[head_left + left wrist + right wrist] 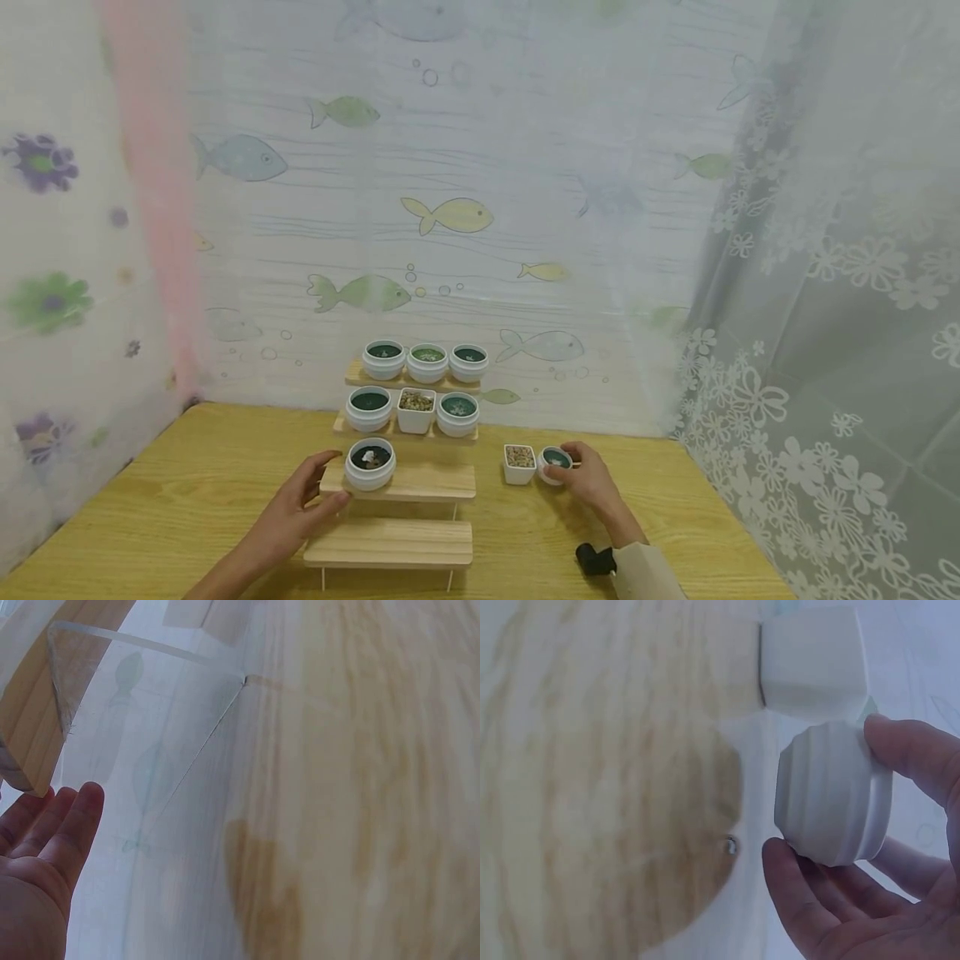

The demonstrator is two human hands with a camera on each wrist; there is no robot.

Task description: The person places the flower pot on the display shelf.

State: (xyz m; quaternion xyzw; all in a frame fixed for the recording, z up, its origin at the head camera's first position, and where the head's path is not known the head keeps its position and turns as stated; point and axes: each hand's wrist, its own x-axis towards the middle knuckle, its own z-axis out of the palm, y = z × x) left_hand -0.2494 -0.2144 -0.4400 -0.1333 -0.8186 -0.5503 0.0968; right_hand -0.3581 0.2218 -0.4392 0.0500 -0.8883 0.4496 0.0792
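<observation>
My right hand [594, 482] grips a small ribbed round white bowl [832, 795] with dark green contents, its thumb at the rim and fingers around the side. In the right wrist view the bowl's base shows a gap above the table. Close beside it stands a square white bowl [519, 464] of chopped nut-like bits. My left hand [296, 504] is at the left end of a tiered wooden stand's third step [427, 481]. Its fairly straight fingers [71, 825] touch the plank's corner in the left wrist view. A round bowl [370, 464] with dark contents sits on that step.
Several filled white bowls, among them a bowl with light green contents [427, 362] and a square nut bowl [416, 410], line the two upper steps. A bare front step [390, 542] stands on clear legs. Patterned curtains [450, 250] enclose the wooden table [225, 450].
</observation>
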